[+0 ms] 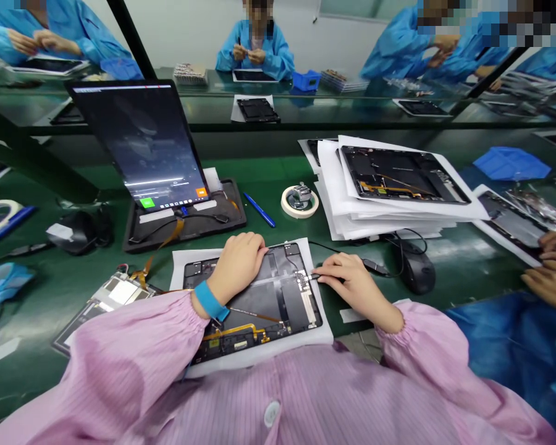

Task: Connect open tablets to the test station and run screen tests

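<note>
Right hand (354, 287) is pinching cable plug (314, 277) at opened tablet's (264, 300) edge, seemingly seating it, left hand (238, 262) is resting there, grip unclear, next push needing straight alignment

Both arms, in pink sleeves gathered at the cuff, converge from either side. The left forearm (139, 340) slants up and to the right; at the left wrist (220, 285), circled by a blue band (209, 300), begins the left hand (241, 256), back uppermost, fingers close together and bent, their tips mostly hidden. The right forearm (430, 337) slants up and to the left, the right hand (356, 281) pinching between thumb and forefinger.
</note>
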`<state>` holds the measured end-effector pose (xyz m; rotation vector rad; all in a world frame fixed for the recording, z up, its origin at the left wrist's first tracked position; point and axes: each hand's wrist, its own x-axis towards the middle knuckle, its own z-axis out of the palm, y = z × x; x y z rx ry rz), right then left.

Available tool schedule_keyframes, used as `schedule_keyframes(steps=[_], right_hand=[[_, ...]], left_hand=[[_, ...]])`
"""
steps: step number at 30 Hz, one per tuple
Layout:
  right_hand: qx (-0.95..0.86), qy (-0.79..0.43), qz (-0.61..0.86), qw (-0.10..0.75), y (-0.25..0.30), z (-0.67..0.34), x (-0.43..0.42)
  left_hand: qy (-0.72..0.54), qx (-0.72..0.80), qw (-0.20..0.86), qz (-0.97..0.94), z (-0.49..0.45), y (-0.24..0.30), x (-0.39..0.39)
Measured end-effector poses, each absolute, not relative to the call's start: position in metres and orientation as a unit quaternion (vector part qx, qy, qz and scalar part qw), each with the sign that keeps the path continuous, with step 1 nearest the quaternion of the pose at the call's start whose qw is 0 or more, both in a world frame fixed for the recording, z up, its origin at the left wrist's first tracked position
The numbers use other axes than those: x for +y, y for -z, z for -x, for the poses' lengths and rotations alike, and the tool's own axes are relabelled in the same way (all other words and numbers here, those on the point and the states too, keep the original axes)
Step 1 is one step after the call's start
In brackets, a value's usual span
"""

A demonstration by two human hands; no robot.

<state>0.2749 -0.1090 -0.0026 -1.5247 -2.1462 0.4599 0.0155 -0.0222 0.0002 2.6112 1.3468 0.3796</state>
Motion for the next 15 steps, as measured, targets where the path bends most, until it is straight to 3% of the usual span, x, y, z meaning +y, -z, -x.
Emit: schedule_keyframes(steps=[11,15], right_hand=[[-0.74,-0.277,0.526,0.314,0.0,-0.269,-0.107],[-0.762,-0.248,0.5,0.328,-0.006,-0.266,-0.111]], left_hand=[[-0.201,0.47,0.118,-0.851,-0.013,-0.002,-0.022],[-0.21,0.469,0.142,-0.846,-0.015,-0.005,-0.022]])
